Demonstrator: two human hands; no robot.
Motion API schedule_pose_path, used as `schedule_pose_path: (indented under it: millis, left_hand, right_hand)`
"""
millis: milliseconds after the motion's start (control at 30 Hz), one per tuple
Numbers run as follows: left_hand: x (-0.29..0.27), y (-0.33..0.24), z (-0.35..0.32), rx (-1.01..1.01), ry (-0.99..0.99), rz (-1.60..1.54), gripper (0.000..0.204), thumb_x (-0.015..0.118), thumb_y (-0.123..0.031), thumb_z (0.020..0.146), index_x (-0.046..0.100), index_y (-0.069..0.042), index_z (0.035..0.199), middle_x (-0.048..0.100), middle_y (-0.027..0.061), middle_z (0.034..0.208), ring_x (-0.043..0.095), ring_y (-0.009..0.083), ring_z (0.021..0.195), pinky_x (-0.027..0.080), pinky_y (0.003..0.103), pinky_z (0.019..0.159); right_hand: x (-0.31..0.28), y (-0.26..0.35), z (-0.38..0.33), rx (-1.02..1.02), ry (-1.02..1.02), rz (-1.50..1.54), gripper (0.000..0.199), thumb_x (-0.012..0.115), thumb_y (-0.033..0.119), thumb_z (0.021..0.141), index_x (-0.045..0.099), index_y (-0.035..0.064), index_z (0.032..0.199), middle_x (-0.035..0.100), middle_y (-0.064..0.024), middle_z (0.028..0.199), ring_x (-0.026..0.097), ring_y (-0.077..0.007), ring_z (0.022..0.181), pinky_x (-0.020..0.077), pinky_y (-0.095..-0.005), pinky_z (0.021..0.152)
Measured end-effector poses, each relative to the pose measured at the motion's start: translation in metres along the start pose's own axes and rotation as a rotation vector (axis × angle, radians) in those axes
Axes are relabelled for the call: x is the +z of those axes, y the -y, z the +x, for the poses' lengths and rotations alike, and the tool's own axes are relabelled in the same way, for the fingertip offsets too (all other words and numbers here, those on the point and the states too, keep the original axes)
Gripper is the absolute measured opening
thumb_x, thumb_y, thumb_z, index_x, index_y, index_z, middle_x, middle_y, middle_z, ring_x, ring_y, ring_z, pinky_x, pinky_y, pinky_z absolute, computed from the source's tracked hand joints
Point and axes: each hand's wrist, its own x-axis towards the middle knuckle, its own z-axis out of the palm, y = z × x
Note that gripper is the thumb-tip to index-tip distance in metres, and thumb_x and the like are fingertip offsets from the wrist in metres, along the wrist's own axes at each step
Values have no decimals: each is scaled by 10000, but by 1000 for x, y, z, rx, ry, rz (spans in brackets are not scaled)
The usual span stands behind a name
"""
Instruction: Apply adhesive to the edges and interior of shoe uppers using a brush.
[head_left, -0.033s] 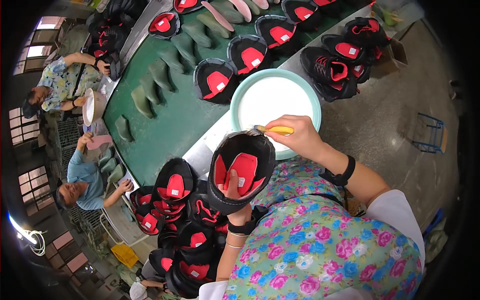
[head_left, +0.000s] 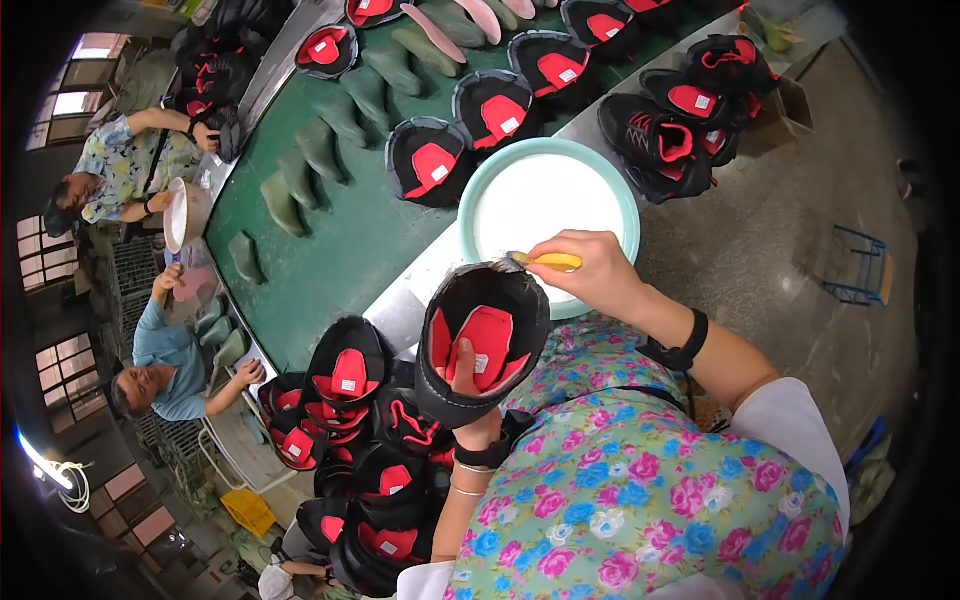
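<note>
Where the fisheye rim darkens, detail is lost; the middle of the head view reads clearly. Left hand sits mostly inside a black shoe upper with red lining, centre frame; only a thumb and wrist show, so the fingers are hidden, but the hand carries the upper from within. Right hand, just right of centre, is clenched round a yellow-handled brush; the bristle end meets the upper's rim and is too small to make out. Behind both hands a pale green basin of white liquid stands on the bench edge; the right hand overlaps its near rim.

Upper half of frame: a green conveyor belt carries green shoe lasts and more black-and-red uppers; the top row is cut off by the frame edge. Lower centre-left, a heap of finished uppers is partly hidden behind the floral sleeve. Left edge: two other people sit at the belt, one holding a round bowl; their hands are small and hard to read.
</note>
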Motion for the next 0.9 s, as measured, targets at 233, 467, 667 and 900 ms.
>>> schedule_pose_path:
  millis: [233,467,667,900]
  left_hand:
    - [-14,5,-1,519,244,576,360,553,-112,918,495,0,1256,523,182,1234,544,265,1079,434,367,921]
    - [-34,6,12,1064,128,1009,267,454,-126,947,572,21,1136,656,94,985,626,151,852,495,282,839]
    - [-29,-21,9,508,196,297,385,587,93,811,535,20,1185,637,85,1062,623,146,888,522,259,800]
    - [-22,-44,8,428,178,167,425,572,102,818,499,34,1231,619,117,1131,617,160,957,516,277,851]
  right_hand:
    - [2,10,22,-84,248,-291,240,688,255,753,648,19,734,613,-126,624,616,-278,583,503,-355,606]
    - [-24,51,49,94,220,-162,323,700,273,742,622,-28,656,604,-150,577,606,-292,540,489,-343,563]
    - [-15,71,47,88,121,-136,333,713,274,746,619,-31,652,602,-133,566,594,-229,498,473,-310,523]
    - [-16,109,19,111,146,-31,292,718,248,749,647,-22,661,616,-113,564,589,-183,474,467,-282,503]
